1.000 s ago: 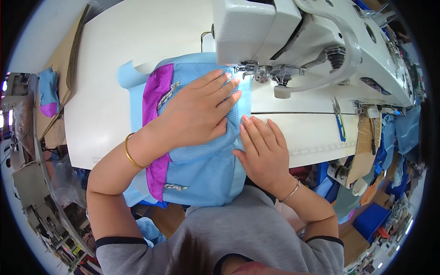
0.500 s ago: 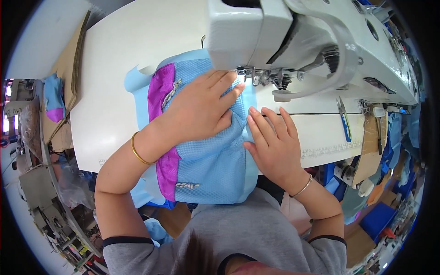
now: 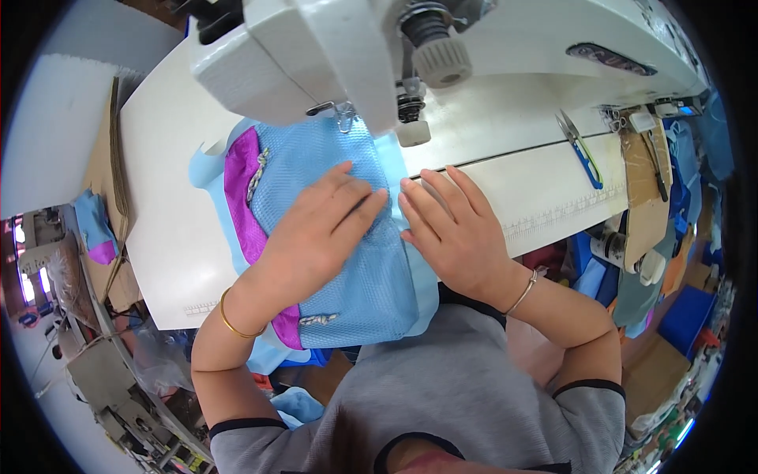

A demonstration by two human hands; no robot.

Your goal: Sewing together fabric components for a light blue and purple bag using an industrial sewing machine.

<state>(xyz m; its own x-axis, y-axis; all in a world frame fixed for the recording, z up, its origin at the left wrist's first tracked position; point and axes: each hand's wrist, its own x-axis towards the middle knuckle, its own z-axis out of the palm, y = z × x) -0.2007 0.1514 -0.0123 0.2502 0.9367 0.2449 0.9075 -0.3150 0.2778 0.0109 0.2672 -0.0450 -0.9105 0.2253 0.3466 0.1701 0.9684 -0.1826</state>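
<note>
A light-blue mesh fabric piece (image 3: 367, 296) lies on the white machine table, its far end under the presser foot (image 3: 345, 118) of a white sewing machine (image 3: 316, 55). Along its left side runs a purple fabric strip (image 3: 242, 189), with a speckled cord loop (image 3: 257, 175) beside it. My left hand (image 3: 312, 229) rests open on the mesh, fingers pointing toward the presser foot. Flat along the right edge, over a smooth pale-blue border, my right hand (image 3: 458, 237) lies with its fingers apart. The needle's tip cannot be made out.
Thread snips (image 3: 582, 154) with blue handles lie on the table to the right, beyond a printed ruler strip (image 3: 553, 215). A cardboard sheet (image 3: 643, 197) holds a dark-handled tool. Another blue and purple piece (image 3: 96, 225) hangs at the left.
My left hand has drawn back toward me from beside the presser foot. My right hand stays at the fabric's right edge. The view has shifted, so the machine head appears farther left.
</note>
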